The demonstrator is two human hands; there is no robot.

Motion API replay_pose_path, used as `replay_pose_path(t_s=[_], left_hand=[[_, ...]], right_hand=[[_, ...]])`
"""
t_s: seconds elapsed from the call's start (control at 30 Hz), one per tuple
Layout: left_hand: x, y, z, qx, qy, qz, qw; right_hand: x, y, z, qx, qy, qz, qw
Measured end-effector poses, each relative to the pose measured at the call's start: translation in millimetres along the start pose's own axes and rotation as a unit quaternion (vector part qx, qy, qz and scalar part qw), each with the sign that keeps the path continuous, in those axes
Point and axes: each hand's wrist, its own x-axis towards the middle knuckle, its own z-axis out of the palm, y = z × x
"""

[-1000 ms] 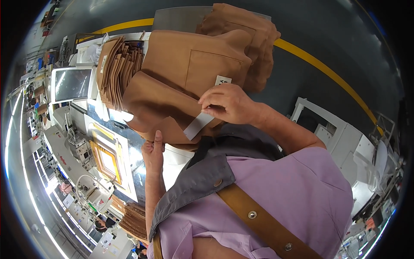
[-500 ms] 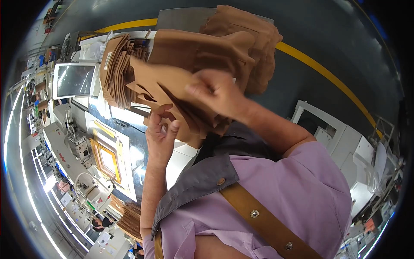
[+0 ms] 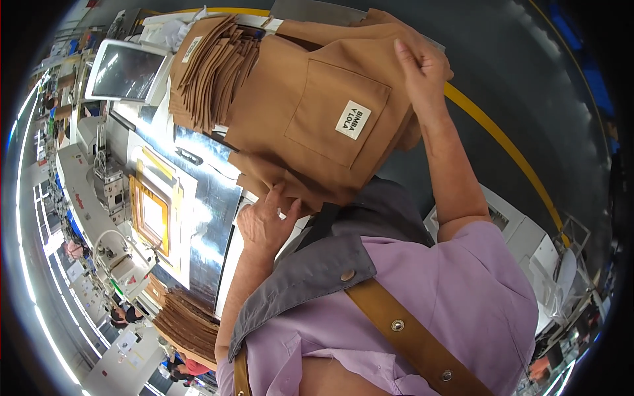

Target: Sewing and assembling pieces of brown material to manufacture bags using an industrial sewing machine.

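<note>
A large brown fabric panel (image 3: 271, 86) with a stitched square pocket (image 3: 317, 112) lies spread before me. On the pocket is a white label (image 3: 353, 120) with dark print. My right hand (image 3: 424, 74) grips the panel's right edge, thumb on top and fingers underneath. Down at the near edge, my left hand (image 3: 264, 223) has its thumb and forefinger closed on a fold of the same cloth. Just left of the panel stands a bunch of folded brown fabric pieces (image 3: 214, 76), one bearing a white label.
To the left, a sewing machine (image 3: 92, 178) stands by a shiny metal table with a yellow-orange frame (image 3: 150, 214). A tilted screen (image 3: 125, 71) is at the upper left. More brown pieces (image 3: 188, 323) are stacked beside my left forearm. A yellow line (image 3: 508, 138) crosses the floor at right.
My right hand has swung outward to the right, spreading the fabric panel so its pocket and label show. My left hand has come slightly nearer and lower, onto the panel's near edge.
</note>
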Motion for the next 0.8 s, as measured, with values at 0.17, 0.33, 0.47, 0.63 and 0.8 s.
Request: replay_pose_path(t_s=[0.17,0.33,0.47,0.63,0.8], left_hand=[[-14.7,-17.7,6.5,-0.008,-0.028,-0.008,1.0],[-38.2,-28.5,1.6,-0.054,-0.048,-0.066,0.995],[-59.6,-47.8,-2.3,-0.132,0.028,-0.098,0.986],[-102.4,-98.4,-9.5,-0.42,0.098,-0.183,0.884],[-114.1,-122.3,-36.9,-0.812,0.161,-0.085,0.554]], right_hand=[[8.4,41.0,-19.0,0.068,0.107,0.083,0.988],[-20.2,73.0,-37.2,0.05,0.194,0.12,0.972],[-58.8,81.2,-36.2,0.082,0.225,0.204,0.949],[-99.7,6.4,14.0,-0.07,0.083,0.0,0.994],[-157.4,-80.5,102.7,0.074,-0.357,-0.016,0.931]])
